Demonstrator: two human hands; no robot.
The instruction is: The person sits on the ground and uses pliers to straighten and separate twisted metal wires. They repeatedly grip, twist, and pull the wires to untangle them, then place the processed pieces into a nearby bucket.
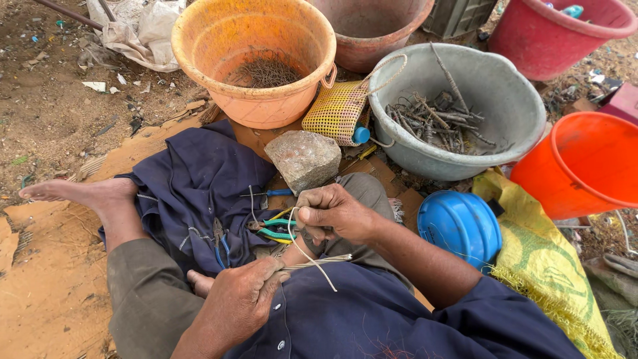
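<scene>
Pale thin wires [318,262]: left hand [239,299] fisted round the bundle, right hand [332,214] pinching one strand. Probably light, springy, sharp-ended; best gripped mid-length.

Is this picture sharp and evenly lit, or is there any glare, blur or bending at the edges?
Head view: soft, even daylight with only faint shadows inside the orange tub and grey basin; no strong glare. The left hand, right hand and thin wire look sharp. The wide lens bows the edges, stretching the orange bucket and bare foot.
</scene>
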